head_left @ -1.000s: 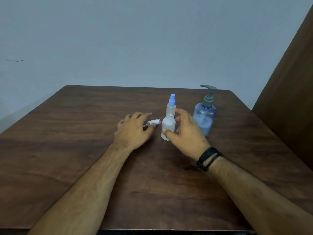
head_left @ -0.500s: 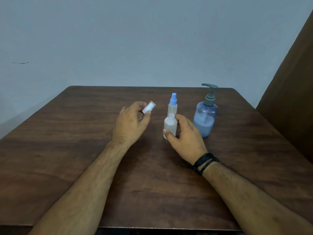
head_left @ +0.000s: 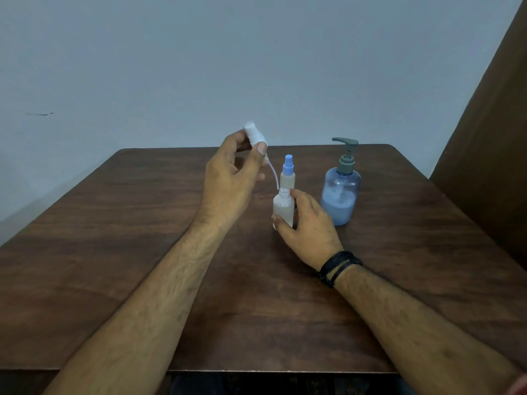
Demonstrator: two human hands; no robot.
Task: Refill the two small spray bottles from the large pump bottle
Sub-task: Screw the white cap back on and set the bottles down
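On the tabletop (head_left: 142, 252), the right hand (head_left: 309, 223) wraps its grip around the uncapped spray bottle (head_left: 283, 208), while the left hand (head_left: 232, 178) pinches the white sprayer (head_left: 254, 136) above it, beside the capped bottle (head_left: 287, 173) and pump bottle (head_left: 340, 192).

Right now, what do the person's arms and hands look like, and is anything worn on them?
Both forearms are bare and hairy, with no sleeves in view. The left hand wears nothing: no glove, ring or watch shows. The right hand is bare too, but its wrist carries a black corded wristband, wound round in several strands. No tattoos or markings are visible on either arm.
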